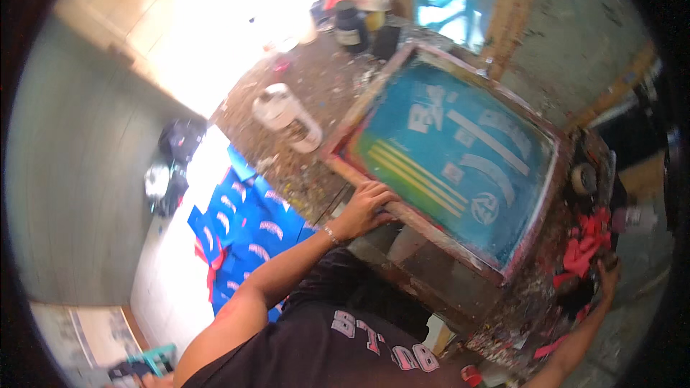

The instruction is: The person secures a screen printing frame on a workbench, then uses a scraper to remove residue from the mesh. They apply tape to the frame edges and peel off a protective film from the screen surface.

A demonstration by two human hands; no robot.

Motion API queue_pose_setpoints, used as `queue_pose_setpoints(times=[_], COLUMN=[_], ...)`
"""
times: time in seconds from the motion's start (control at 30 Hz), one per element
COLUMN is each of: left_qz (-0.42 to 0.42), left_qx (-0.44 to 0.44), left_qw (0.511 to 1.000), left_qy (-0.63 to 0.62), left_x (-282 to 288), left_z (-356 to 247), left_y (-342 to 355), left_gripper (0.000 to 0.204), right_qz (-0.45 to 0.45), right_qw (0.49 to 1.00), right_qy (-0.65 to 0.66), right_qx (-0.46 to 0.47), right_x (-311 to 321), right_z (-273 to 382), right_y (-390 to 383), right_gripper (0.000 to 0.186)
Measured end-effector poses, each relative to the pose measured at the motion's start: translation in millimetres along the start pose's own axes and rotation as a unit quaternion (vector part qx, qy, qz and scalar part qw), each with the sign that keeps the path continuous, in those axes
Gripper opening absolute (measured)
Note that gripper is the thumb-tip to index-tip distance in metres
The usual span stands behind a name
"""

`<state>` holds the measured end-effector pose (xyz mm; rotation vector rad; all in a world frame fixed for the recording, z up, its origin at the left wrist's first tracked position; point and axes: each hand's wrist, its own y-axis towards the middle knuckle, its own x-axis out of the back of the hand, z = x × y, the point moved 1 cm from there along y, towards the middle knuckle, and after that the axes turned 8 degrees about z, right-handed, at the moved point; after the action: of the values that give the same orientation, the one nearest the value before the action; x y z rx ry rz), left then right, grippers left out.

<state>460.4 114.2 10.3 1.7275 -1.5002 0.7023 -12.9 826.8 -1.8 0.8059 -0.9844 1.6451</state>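
Observation:
A screen printing frame [431, 233] with a blue mesh, pale lettering and yellow stripes lies tilted across the worktable. My left hand [365, 210] grips its near left edge, fingers on top of the wooden border. Off to the right, my right hand [609, 278] reaches to the table's far right side, beside red cloth scraps [583, 244] and a black cloth or bag [576, 298]. Its fingers look bent round a small dark thing, too small and blurred to name.
A white plastic container [287, 118] with a cut-out stands left of the frame. Behind sits a dark jar [350, 27]. Blue printed cloth pieces [248, 226] lie on a white surface at left. A tape roll [583, 179] is at right. Paint-crusted litter covers the worktable [316, 75].

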Motion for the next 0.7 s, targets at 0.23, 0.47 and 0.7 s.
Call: queue_pose_setpoints(times=[0.23,0.47,0.7], left_qz=[0.001,0.012,0.006], left_qx=[0.014,0.006,-0.019], left_qw=[1.000,0.999,1.000], left_qy=[-0.015,-0.030,-0.018], left_x=[-5,-4,-30], left_z=[-1,-18,1], left_y=[-15,32,18], left_gripper=[0.045,0.044,0.041], right_qz=[0.140,-0.052,-0.290], right_qw=[0.989,0.997,0.951], right_qy=[0.053,0.003,-0.050], right_qx=[-0.007,0.049,-0.095], right_x=[14,14,-21], right_z=[12,74,115], right_y=[-26,-43,-89], right_gripper=[0.105,0.066,0.065])
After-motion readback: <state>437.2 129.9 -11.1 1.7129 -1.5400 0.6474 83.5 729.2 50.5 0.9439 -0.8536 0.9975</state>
